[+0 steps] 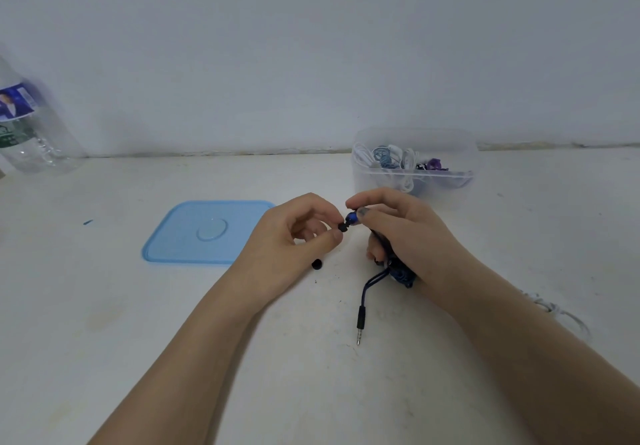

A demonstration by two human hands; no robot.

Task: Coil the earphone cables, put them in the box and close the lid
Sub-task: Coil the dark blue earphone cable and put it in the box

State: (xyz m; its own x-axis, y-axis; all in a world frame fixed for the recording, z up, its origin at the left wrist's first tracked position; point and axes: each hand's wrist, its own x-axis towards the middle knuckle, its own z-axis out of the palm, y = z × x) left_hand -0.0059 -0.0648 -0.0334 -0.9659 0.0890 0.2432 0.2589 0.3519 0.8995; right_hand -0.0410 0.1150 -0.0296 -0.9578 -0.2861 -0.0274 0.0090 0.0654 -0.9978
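Both forearms come in from the bottom of the shot and meet mid-table (104, 306), which is a big whitish surface running back to a pale wall, with loads of bare room front and left. Next biggest: one clear plastic box (415, 181) at the back right by the wall, lid off, already holding a tangle of coiled earphones in white, grey-blue and purple (can't count them exactly). One blue lid (194, 233) lies flat to the left of the hands, its right edge tucked behind the left hand (294, 233). One clear water bottle (31, 126) stands at the far left edge, blurry. The right hand (405, 233) is curled round one dark blue earphone cable (398, 271), bundled in the palm, with the earbud (351, 219) pinched up top and the jack plug (361, 323) dangling out onto the table in front. The left hand's thumb and fingertips pinch at the tiny black tip (343, 227) of that earbud, so the two hands are practically touching. One small black eartip (317, 264) lies loose on the table just below the left hand. Another pale cable (554, 309) peeks out past the right forearm near the right side.
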